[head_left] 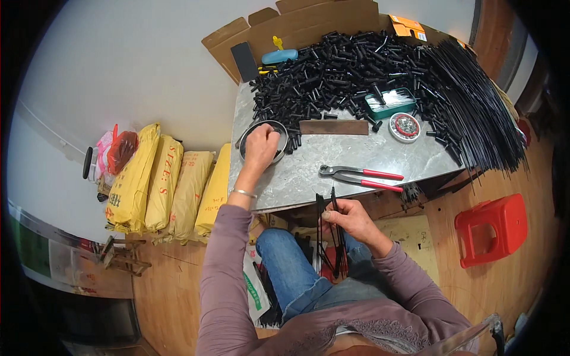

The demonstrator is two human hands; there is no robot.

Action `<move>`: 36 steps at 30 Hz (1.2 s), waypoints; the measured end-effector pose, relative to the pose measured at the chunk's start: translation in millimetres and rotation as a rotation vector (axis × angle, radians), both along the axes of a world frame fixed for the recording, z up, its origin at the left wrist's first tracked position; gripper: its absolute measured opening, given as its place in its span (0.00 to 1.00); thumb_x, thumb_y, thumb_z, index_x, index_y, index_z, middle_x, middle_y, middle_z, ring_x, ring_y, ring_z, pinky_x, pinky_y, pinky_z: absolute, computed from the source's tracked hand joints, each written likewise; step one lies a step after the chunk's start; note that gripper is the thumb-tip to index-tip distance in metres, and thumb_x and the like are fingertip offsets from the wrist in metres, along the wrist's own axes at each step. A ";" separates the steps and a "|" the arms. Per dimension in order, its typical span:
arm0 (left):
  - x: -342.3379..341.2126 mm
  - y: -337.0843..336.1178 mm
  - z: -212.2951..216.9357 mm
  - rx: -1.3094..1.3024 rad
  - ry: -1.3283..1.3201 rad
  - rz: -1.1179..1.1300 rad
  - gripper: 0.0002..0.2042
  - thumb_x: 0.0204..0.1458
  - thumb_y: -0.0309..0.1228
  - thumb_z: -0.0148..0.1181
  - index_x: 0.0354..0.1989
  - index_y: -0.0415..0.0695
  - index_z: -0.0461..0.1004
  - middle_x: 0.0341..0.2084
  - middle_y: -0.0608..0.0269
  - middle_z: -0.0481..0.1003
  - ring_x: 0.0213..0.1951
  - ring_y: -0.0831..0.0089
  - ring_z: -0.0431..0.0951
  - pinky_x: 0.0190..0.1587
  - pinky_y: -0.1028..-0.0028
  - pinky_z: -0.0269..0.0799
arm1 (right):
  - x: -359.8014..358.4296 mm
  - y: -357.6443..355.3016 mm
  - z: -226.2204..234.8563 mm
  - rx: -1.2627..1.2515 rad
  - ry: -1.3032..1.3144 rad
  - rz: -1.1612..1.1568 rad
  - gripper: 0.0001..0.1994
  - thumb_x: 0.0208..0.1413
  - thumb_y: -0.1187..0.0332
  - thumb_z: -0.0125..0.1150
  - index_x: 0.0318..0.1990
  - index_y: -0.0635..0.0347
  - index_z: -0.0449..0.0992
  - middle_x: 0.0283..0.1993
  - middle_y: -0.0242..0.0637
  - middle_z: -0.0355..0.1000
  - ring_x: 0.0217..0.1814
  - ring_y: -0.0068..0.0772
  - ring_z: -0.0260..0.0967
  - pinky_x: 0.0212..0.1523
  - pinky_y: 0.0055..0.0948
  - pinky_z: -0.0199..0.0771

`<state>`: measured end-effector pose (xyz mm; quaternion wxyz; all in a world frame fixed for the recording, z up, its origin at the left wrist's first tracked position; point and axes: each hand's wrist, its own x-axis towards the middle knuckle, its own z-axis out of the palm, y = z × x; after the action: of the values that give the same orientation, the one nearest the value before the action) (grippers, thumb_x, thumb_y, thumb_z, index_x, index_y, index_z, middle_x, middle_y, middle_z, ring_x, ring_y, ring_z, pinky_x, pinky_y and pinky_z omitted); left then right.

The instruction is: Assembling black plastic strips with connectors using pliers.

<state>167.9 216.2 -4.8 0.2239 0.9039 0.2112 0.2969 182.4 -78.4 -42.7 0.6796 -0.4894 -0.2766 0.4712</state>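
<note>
My left hand reaches into a round metal bowl near the left side of the grey table. Its fingers are bent closed, and whatever they pinch is hidden. In front of the table edge, above my lap, my right hand grips a bundle of thin black rods. Some rods hang down toward my jeans. Pincers with red handles lie on the table just beyond my right hand. Beyond the bowl spreads a big heap of short black tubular pieces. A flat brown bar lies along the heap's near edge.
Long black rods are stacked at the table's right. A round dish and a green box stand on the table. Cardboard lines its back. Yellow sacks stand at left, a red stool at right.
</note>
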 end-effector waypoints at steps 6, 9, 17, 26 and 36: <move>-45.2 -80.7 24.5 -0.683 0.165 -0.370 0.13 0.52 0.35 0.47 0.26 0.38 0.71 0.19 0.63 0.71 0.23 0.78 0.71 0.29 0.79 0.65 | 3.8 4.7 -6.9 -0.033 -0.002 0.047 0.08 0.57 0.68 0.59 0.35 0.66 0.75 0.29 0.34 0.75 0.30 0.22 0.72 0.33 0.22 0.73; -78.0 -107.4 30.1 -0.941 0.199 -0.417 0.13 0.52 0.34 0.45 0.27 0.38 0.71 0.20 0.62 0.71 0.24 0.77 0.71 0.30 0.78 0.66 | -3.5 7.7 1.0 -0.030 0.029 0.062 0.08 0.56 0.67 0.60 0.33 0.63 0.74 0.27 0.31 0.73 0.26 0.17 0.69 0.30 0.19 0.70; -102.1 -128.1 38.9 -0.984 0.267 -0.459 0.12 0.51 0.30 0.46 0.29 0.34 0.73 0.25 0.60 0.74 0.29 0.75 0.73 0.36 0.78 0.69 | -23.4 9.6 -2.2 0.048 0.016 0.133 0.07 0.56 0.68 0.60 0.32 0.63 0.74 0.26 0.29 0.71 0.27 0.17 0.67 0.30 0.19 0.68; -111.1 -138.5 23.7 -1.473 -0.057 -0.334 0.12 0.53 0.33 0.52 0.38 0.37 0.72 0.31 0.61 0.74 0.33 0.73 0.74 0.38 0.72 0.70 | -21.8 -0.7 5.7 -0.008 0.027 0.125 0.09 0.58 0.64 0.59 0.33 0.61 0.75 0.27 0.29 0.72 0.27 0.16 0.68 0.30 0.18 0.69; -111.9 -136.5 21.2 -1.687 -0.130 -0.365 0.09 0.54 0.30 0.51 0.37 0.39 0.74 0.32 0.62 0.75 0.34 0.73 0.75 0.41 0.68 0.73 | -22.0 1.2 5.6 0.003 0.018 0.169 0.11 0.58 0.61 0.59 0.35 0.61 0.75 0.28 0.28 0.72 0.28 0.16 0.68 0.30 0.18 0.69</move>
<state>55.9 79.7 16.4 0.8757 0.4369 0.1993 0.0516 160.3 -77.2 -37.2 0.6408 -0.4589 -0.3115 0.5308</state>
